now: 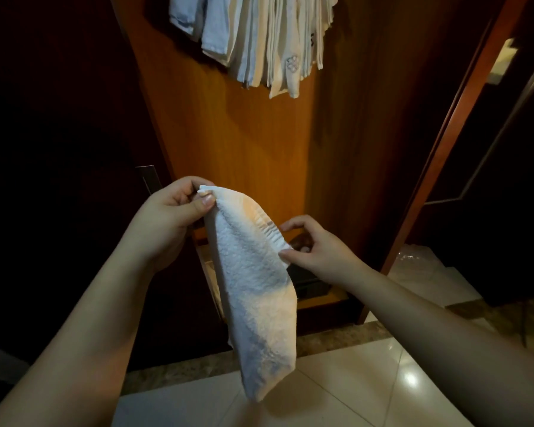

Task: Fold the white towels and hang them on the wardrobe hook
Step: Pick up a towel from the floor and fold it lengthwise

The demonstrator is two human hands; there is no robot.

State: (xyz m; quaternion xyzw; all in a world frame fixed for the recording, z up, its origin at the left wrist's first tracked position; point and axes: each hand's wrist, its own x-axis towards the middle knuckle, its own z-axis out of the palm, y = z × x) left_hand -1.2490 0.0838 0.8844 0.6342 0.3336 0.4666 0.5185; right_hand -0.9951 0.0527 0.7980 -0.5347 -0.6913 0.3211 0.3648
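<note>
The left hand (173, 208) held the top corner of a white towel (256, 291) in a tight pinch, thumb pressed against the curled fingers with the cloth between them. The towel hung down from that grip in a long, narrow, folded shape, its lower end dangling in the air above the pale tiled floor (352, 392), touching nothing below. The right hand (312, 245) was at the towel's right edge, partway down; its thumb tip touched the ribbed border of the cloth while the forefinger arched above it, a narrow gap between the two, so the grip was loose and not yet closed on the fabric. The other fingers of that hand were curled inward.

Beyond the hands stood the wooden wardrobe panel (244, 134), warm orange-brown in the light. At the far top of the scene a bunch of folded white towels (272, 41) hung close together against that panel; the hook that carried them lay out of view above. To the right a reddish wooden door frame (457, 118) slanted upward, with dark space on either side. A low open wardrobe compartment (318, 291) showed behind the held towel, its contents too dim to name.
</note>
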